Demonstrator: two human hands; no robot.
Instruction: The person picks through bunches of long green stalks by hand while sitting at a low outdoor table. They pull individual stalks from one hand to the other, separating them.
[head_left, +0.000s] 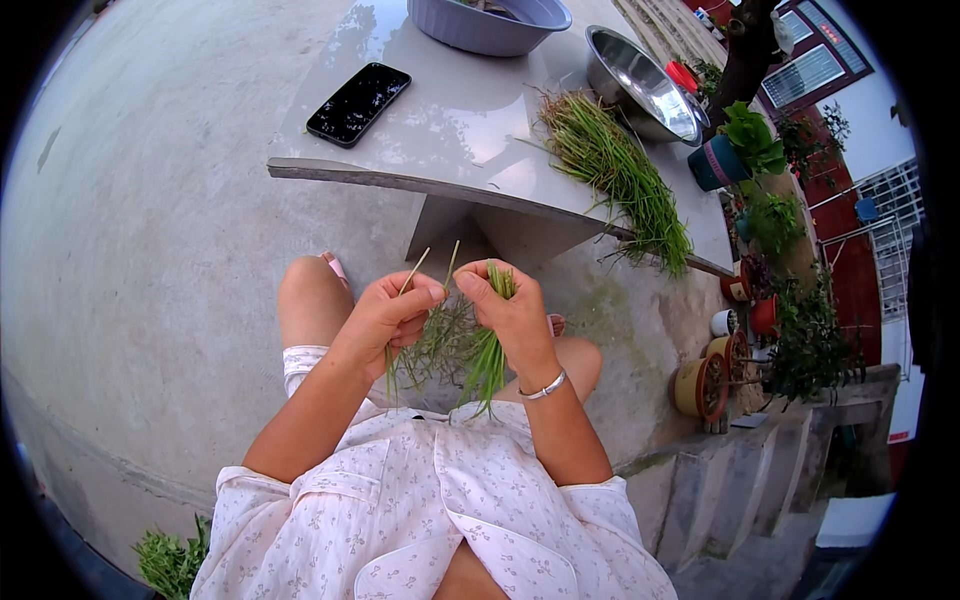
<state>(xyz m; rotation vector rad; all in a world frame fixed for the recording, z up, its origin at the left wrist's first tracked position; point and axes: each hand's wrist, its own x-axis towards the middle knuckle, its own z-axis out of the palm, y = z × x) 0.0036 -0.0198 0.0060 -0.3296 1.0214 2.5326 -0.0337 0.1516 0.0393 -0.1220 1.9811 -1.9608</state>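
Observation:
In front of my lap, my left hand pinches thin green stems between thumb and fingers, their leafy ends hanging below the palm. Close beside it, my right hand is closed around a thicker bunch of green stems, cut ends up and leaves down. Another single stem stands up between the fingertips of both hands; which one grips it I cannot tell. Beneath the hands, loose plant scraps lie between my legs. A large pile of the same stems rests along the table's right edge.
A pale stone-like table stands ahead, its near edge beyond my knees. On it are a black phone, a grey-purple plastic basin and a tilted steel bowl. Potted plants and concrete steps lie to the right.

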